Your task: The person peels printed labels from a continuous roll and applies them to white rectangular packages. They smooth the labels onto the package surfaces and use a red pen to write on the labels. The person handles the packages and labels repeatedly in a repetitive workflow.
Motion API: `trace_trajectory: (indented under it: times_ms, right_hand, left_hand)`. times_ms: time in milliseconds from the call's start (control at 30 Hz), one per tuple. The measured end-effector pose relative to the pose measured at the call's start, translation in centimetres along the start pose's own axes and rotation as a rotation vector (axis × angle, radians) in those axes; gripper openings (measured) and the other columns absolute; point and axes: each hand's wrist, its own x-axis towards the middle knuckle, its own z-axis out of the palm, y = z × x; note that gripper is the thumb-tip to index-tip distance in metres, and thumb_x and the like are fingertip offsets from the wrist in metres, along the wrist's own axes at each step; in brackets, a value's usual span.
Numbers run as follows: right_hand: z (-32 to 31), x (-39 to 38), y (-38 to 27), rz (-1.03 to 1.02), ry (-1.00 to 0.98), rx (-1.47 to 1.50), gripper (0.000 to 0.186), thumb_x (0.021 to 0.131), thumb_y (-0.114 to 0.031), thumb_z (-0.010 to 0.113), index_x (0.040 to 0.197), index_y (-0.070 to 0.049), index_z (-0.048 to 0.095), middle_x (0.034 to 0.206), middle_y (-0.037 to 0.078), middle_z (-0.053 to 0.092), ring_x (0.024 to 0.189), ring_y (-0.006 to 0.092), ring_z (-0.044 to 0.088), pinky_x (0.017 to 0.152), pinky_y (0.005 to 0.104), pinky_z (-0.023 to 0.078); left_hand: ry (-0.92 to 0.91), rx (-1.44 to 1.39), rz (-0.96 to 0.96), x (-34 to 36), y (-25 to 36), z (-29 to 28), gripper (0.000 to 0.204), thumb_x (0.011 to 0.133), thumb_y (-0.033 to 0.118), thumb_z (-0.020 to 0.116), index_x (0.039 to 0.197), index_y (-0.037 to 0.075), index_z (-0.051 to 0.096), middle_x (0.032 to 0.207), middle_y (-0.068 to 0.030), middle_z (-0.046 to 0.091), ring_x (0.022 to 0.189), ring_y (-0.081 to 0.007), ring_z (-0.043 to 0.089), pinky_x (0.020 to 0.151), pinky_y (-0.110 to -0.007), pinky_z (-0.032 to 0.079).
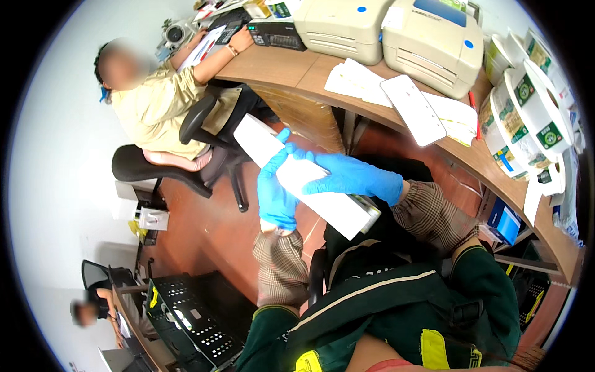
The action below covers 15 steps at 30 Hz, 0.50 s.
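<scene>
Holding long white box [304,177] between both blue-gloved hands above lap, clear of curved wooden worktop [310,71]. Left hand [274,192] grip closed round box's middle; right hand [350,175] grip lying across upper face, fingers spread.

Left hand [274,195] and right hand [347,175]: bright blue thin rubber gloves. Long flat rectangular pack [297,173] between them: plain white, green-and-white label at one end. Sleeve cuffs [427,214]: brown-and-cream check. Jacket [396,304]: dark green, pale piping, yellow patches. Curved wooden desk [297,71]: mid-brown grain. Two boxy label printers [434,40]: cream with blue dots. Label rolls [527,105]: white with green print. Floor [204,229]: reddish brown.
</scene>
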Motion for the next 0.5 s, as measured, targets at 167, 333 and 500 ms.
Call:
trace_trajectory:
  times_ms: [167,333,500]
  right_hand:
    - [0.5,-4.3,1.4,0.232,-0.201,0.556,0.034,0.088,-0.029,0.062,0.098,0.003,0.064,0.08,0.009,0.067,0.062,0.0129,0.063,0.055,0.0229,0.049]
    - [1.3,-8.4,2.5,0.311,-0.165,0.685,0.038,0.084,-0.03,0.067,0.102,0.003,0.061,0.081,0.007,0.065,0.065,0.012,0.061,0.058,0.0237,0.048]
    - [0.4,-13.3,3.3,0.439,-0.208,0.699,0.039,0.084,-0.029,0.066,0.107,0.002,0.062,0.089,0.008,0.066,0.075,0.0124,0.061,0.068,0.025,0.049]
  left_hand:
    - [-0.03,-0.041,0.009,0.9,-1.0,-1.1,0.049,0.083,0.001,0.055,0.131,-0.002,0.042,0.091,-0.0086,0.059,0.082,-0.0201,0.058,0.091,-0.038,0.047]
    - [-0.072,-0.389,-0.165,2.9,-4.9,-5.9,0.042,0.092,0.021,0.049,0.122,-0.009,0.048,0.106,-0.0144,0.061,0.094,-0.0246,0.059,0.093,-0.039,0.046]
    - [-0.057,-0.37,-0.183,3.2,-3.8,-7.1,0.047,0.091,0.023,0.053,0.127,-0.005,0.046,0.105,-0.0108,0.063,0.096,-0.0241,0.06,0.091,-0.04,0.047]
